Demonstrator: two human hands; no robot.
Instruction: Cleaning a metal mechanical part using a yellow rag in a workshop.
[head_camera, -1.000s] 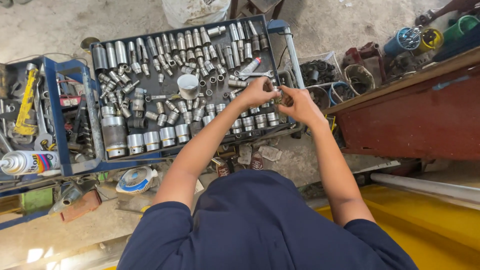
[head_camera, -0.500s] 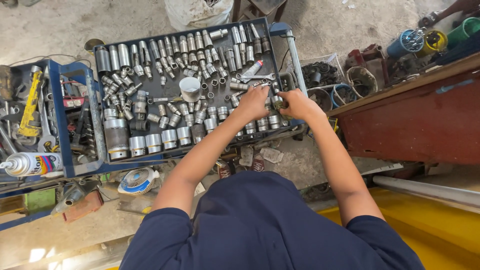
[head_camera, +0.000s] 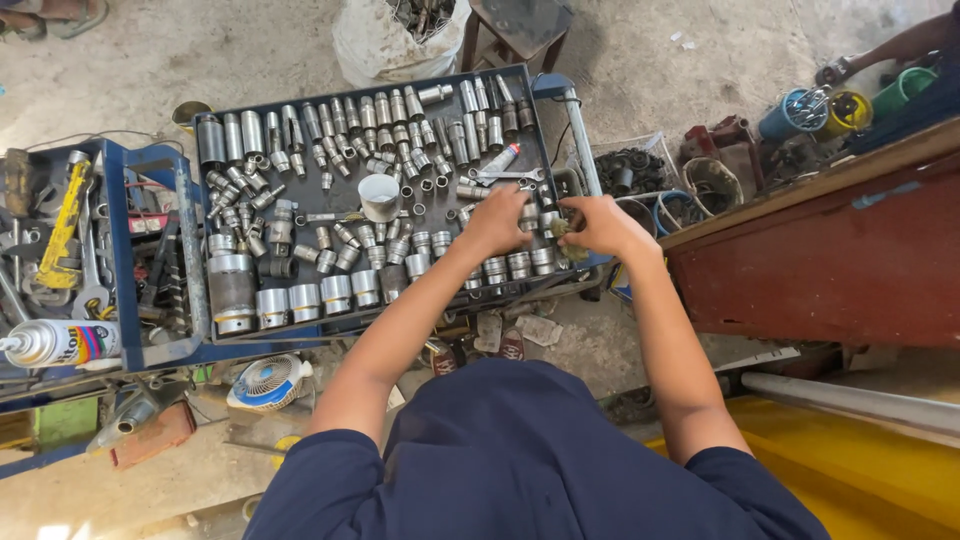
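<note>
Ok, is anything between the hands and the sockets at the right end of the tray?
Nothing visible. Both the left hand and the right hand are already over the right end of the socket tray, directly at the sockets there. What their fingers hold is too small to tell.

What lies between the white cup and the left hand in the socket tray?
Head view: loose chrome sockets lie on the tray between the white cup and the left hand.

Blue tool cart's dark tray (head_camera: 545, 150), rows of steel sockets (head_camera: 330, 295), a white cup (head_camera: 379, 196), a wrench (head_camera: 508, 175)
</note>
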